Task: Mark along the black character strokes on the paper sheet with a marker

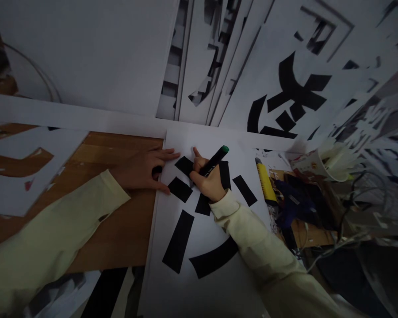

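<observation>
A large white board [215, 274] with bold black shapes lies on the wooden table. My right hand [209, 179] rests on it, fingers closed around a black marker [213, 161] with a green end pointing up and right. The marker's lower tip is hidden by my fingers, close to a black block [184, 165]. My left hand [144, 170] lies at the board's left edge, fingers stretched out and thumb apart, the fingertips touching the board. Near that thumb is another black block [181, 190]. A slanted black bar [178, 241] and a curved black stroke [214, 258] lie lower down.
A yellow cutter [265, 181] lies right of the board. Beyond it are a dark blue tool [293, 203], a paper cup [321, 165] and loose cables [351, 240]. White panels [96, 53] stand upright behind. Cut-out white sheets [13, 185] lie at left.
</observation>
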Action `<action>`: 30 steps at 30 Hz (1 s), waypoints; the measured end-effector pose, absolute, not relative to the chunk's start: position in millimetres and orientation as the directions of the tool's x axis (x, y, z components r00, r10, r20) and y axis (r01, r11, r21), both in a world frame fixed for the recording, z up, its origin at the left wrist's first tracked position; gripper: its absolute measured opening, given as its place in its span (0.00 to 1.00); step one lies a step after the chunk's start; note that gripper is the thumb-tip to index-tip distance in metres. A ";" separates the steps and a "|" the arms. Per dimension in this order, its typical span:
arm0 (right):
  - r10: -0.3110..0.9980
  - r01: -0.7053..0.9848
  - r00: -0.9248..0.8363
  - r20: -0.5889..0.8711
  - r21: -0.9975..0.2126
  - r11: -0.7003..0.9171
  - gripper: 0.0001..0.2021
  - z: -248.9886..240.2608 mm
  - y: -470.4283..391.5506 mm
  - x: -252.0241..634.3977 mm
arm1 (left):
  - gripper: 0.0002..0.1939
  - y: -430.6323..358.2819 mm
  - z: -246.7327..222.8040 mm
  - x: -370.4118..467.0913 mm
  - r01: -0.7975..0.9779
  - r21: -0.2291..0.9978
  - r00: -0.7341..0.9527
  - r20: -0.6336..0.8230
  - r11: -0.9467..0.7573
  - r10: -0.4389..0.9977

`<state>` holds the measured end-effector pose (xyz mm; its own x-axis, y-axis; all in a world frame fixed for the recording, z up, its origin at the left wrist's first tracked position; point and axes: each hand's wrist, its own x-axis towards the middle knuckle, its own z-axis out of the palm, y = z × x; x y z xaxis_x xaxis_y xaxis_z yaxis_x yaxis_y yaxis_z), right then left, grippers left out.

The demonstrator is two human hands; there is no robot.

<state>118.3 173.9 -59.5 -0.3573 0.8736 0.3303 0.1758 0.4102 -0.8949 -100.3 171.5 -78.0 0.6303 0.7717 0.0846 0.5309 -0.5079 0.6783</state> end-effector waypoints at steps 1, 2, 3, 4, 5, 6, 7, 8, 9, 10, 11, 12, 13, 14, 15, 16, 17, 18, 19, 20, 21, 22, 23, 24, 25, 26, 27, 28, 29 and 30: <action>0.872 0.172 -0.362 0.329 -0.896 0.409 0.16 -59.0 173.9 118.4 | 0.27 171.7 -79.8 -100.9 0.523 0.681 0.632 0.094 -0.513 0.769; 0.871 0.166 -0.365 0.327 -0.898 0.407 0.16 -58.7 173.9 118.5 | 0.28 171.9 -81.6 -101.7 0.513 0.682 0.636 0.105 -0.520 0.765; 0.870 0.160 -0.369 0.327 -0.900 0.406 0.16 -58.4 174.0 118.6 | 0.28 172.1 -83.3 -102.3 0.506 0.681 0.638 0.117 -0.529 0.761; 0.867 0.150 -0.373 0.330 -0.901 0.408 0.16 -58.3 174.0 118.8 | 0.29 172.2 -84.5 -102.8 0.501 0.679 0.639 0.128 -0.537 0.758; 0.864 0.136 -0.376 0.336 -0.902 0.411 0.16 -58.3 174.0 118.9 | 0.29 172.2 -85.1 -103.1 0.499 0.677 0.639 0.134 -0.541 0.757; 0.862 0.122 -0.373 0.344 -0.902 0.413 0.16 -58.2 174.0 119.0 | 0.29 172.1 -85.1 -103.2 0.500 0.676 0.639 0.135 -0.542 0.757; 0.862 0.108 -0.364 0.352 -0.904 0.414 0.16 -58.2 173.9 119.1 | 0.29 171.9 -84.4 -103.0 0.503 0.676 0.638 0.131 -0.539 0.759; 0.865 0.098 -0.352 0.357 -0.905 0.414 0.16 -58.1 173.8 119.1 | 0.28 171.7 -83.1 -102.6 0.510 0.675 0.636 0.122 -0.533 0.762; 0.871 0.095 -0.336 0.359 -0.907 0.411 0.16 -57.9 173.7 119.0 | 0.28 171.5 -81.4 -102.1 0.516 0.675 0.636 0.112 -0.528 0.764; 0.876 0.099 -0.322 0.359 -0.908 0.408 0.16 -57.7 173.6 118.9 | 0.28 171.3 -79.7 -101.6 0.520 0.674 0.636 0.104 -0.525 0.764; 0.880 0.106 -0.313 0.359 -0.907 0.408 0.16 -57.4 173.6 118.7 | 0.28 171.1 -77.9 -101.0 0.525 0.672 0.637 0.097 -0.522 0.765; 0.880 0.114 -0.309 0.360 -0.905 0.410 0.16 -57.1 173.5 118.4 | 0.28 170.9 -76.4 -100.5 0.529 0.670 0.637 0.093 -0.521 0.766; 0.878 0.121 -0.313 0.362 -0.902 0.415 0.16 -56.9 173.5 118.1 | 0.28 170.8 -75.1 -100.2 0.532 0.668 0.637 0.089 -0.520 0.766; 0.875 0.126 -0.321 0.363 -0.899 0.420 0.15 -56.8 173.6 117.9 | 0.27 170.8 -74.2 -100.0 0.534 0.665 0.638 0.087 -0.521 0.765; 0.872 0.129 -0.329 0.364 -0.897 0.423 0.15 -56.9 173.7 117.7 | 0.27 170.8 -73.6 -99.9 0.534 0.663 0.638 0.090 -0.524 0.765; 0.870 0.129 -0.334 0.363 -0.896 0.424 0.15 -57.1 173.8 117.7 | 0.27 170.9 -73.3 -99.9 0.533 0.662 0.639 0.093 -0.527 0.763; 0.869 0.126 -0.335 0.364 -0.897 0.425 0.15 -57.5 173.9 117.7 | 0.28 171.0 -73.1 -99.9 0.532 0.661 0.640 0.095 -0.529 0.762; 0.868 0.119 -0.335 0.367 -0.897 0.426 0.15 -58.1 174.0 117.8 | 0.29 171.0 -73.1 -100.0 0.532 0.661 0.642 0.095 -0.530 0.761; 0.866 0.107 -0.333 0.372 -0.898 0.427 0.16 -58.7 174.0 117.9 | 0.29 171.1 -72.9 -100.0 0.532 0.661 0.643 0.092 -0.529 0.761; 0.864 0.094 -0.333 0.377 -0.899 0.428 0.16 -59.4 174.1 118.1 | 0.30 171.1 -72.7 -100.0 0.533 0.661 0.643 0.089 -0.528 0.760; 0.862 0.082 -0.336 0.380 -0.900 0.429 0.16 -60.0 174.2 118.3 | 0.30 171.0 -72.4 -100.0 0.537 0.659 0.644 0.083 -0.527 0.761; 0.859 0.072 -0.341 0.381 -0.901 0.428 0.16 -60.5 174.2 118.6 | 0.30 170.8 -71.9 -99.9 0.541 0.656 0.645 0.078 -0.526 0.760; 0.858 0.066 -0.344 0.381 -0.902 0.427 0.16 -60.9 174.3 118.7 | 0.30 170.6 -71.4 -99.7 0.543 0.653 0.645 0.077 -0.528 0.760; 0.858 0.065 -0.348 0.379 -0.903 0.425 0.16 -61.1 174.5 118.9 | 0.31 170.4 -70.8 -99.5 0.544 0.653 0.645 0.077 -0.527 0.760; 0.857 0.064 -0.351 0.377 -0.904 0.424 0.16 -61.1 174.6 119.0 | 0.31 170.2 -70.2 -99.3 0.543 0.655 0.643 0.078 -0.525 0.762; 0.856 0.062 -0.355 0.376 -0.904 0.423 0.16 -61.0 174.8 119.1 | 0.31 170.0 -69.6 -99.0 0.543 0.658 0.641 0.077 -0.522 0.764; 0.854 0.058 -0.358 0.377 -0.904 0.423 0.16 -60.9 175.0 119.2 | 0.31 169.9 -69.1 -98.8 0.545 0.659 0.637 0.076 -0.518 0.767; 0.853 0.053 -0.362 0.377 -0.905 0.423 0.15 -60.7 175.2 119.2 | 0.31 169.8 -68.6 -98.5 0.549 0.659 0.634 0.072 -0.514 0.770; 0.850 0.046 -0.366 0.379 -0.905 0.423 0.15 -60.4 175.3 119.3 | 0.31 169.8 -68.3 -98.4 0.555 0.657 0.632 0.066 -0.510 0.772; 0.848 0.040 -0.369 0.381 -0.905 0.423 0.15 -60.2 175.5 119.4 | 0.31 169.8 -68.1 -98.2 0.562 0.654 0.631 0.057 -0.506 0.774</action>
<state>119.4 175.5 -60.2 -0.3687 0.8481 0.3805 0.0401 0.4235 -0.9050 -98.2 169.8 -68.1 0.6308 0.7738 0.0573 0.5618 -0.5065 0.6542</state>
